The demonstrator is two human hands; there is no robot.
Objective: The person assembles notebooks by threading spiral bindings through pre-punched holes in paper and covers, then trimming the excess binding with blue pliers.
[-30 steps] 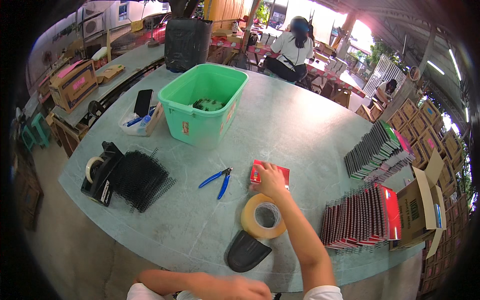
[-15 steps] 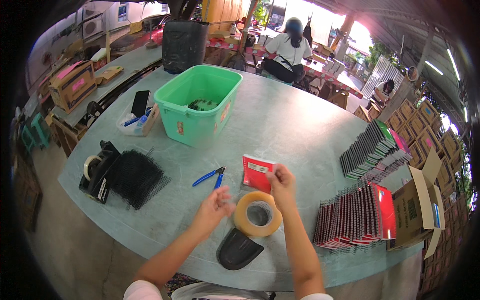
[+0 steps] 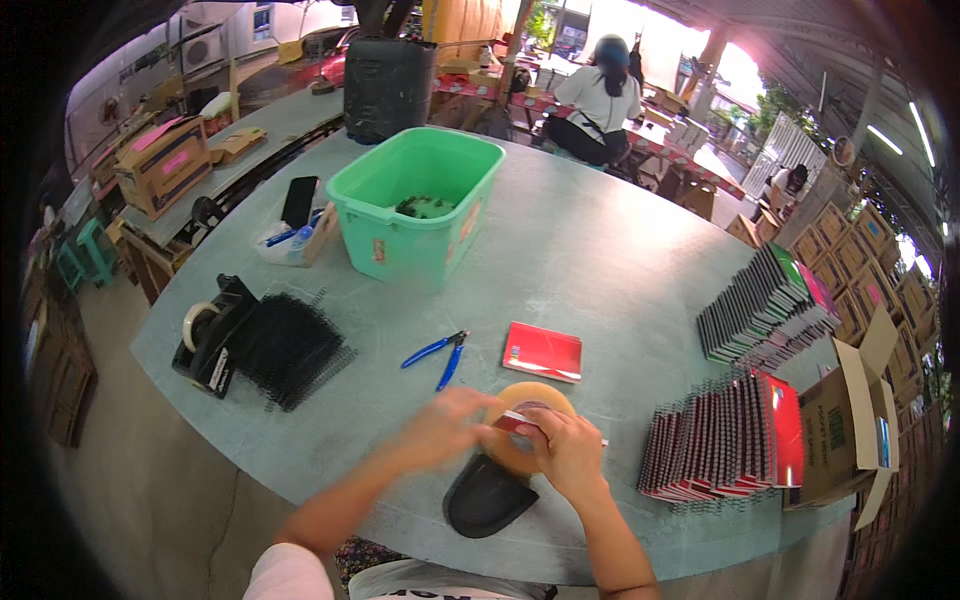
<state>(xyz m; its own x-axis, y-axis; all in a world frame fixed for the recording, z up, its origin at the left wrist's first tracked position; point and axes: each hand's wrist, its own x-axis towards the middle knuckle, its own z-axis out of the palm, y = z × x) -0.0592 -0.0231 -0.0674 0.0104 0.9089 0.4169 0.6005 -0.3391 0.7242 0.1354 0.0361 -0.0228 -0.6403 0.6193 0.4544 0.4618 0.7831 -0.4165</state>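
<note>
A thin red notebook with a white edge [image 3: 513, 421], seen nearly edge-on, is pinched in my right hand [image 3: 568, 448], above a wide roll of tan tape [image 3: 508, 398]. My left hand [image 3: 448, 428] is smeared by motion at the notebook's left end; whether it grips is unclear. Just beyond the roll, another red notebook [image 3: 543, 352] lies flat on the table. Blue-handled cutters [image 3: 438, 355] lie to its left with their handles spread. Close to my body, a black rounded pad [image 3: 488, 497] touches the roll's near side.
To the left are a black tape dispenser [image 3: 212, 340] and black wire spirals [image 3: 290, 350]. A green tub [image 3: 410, 235] and a small tray [image 3: 290, 250] stand farther back. At right are red notebooks [image 3: 715, 435], green-and-black notebooks [image 3: 760, 305] and an open carton [image 3: 840, 430].
My right hand has drawn back toward me and lowered over the tape roll, with a notebook turned edge-on. My left hand has moved in beside it. A red notebook now lies flat beyond the roll.
</note>
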